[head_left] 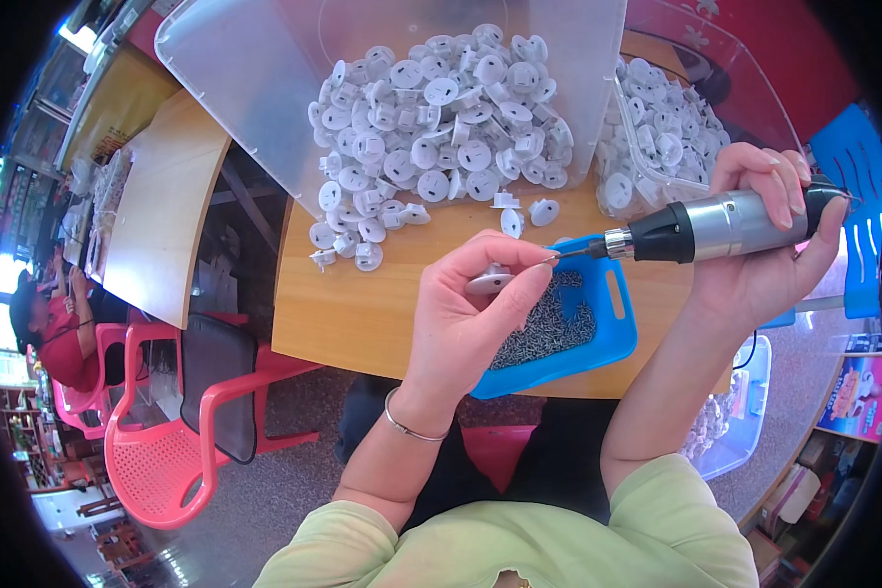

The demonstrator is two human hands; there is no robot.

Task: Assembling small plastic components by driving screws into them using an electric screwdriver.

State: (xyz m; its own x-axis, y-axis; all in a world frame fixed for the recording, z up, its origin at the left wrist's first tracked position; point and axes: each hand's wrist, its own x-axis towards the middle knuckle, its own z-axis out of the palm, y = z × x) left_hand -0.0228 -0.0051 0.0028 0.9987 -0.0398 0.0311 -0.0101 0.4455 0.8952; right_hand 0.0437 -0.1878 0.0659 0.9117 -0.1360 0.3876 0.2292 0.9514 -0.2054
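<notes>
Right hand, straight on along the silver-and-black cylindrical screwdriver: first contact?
Likely the left hand: its fingertips lie at the end of the slim metal bit, exact depth unclear.

I saw a pink plastic chair (157, 461); near it, a wooden table (157, 216); beyond it, a person in red (64, 358); well to its right, a blue chair (860, 230).

This looks like a small assembly workshop: the wooden table (338, 314) bears a large heap of matching white plastic parts (441, 127) and a blue tray (598, 358) of loose screws (562, 328), with a power screwdriver (730, 227) held at the table's right side. To its left are pink plastic chairs (157, 461), a second table (167, 196) and a person in red (64, 353).
</notes>
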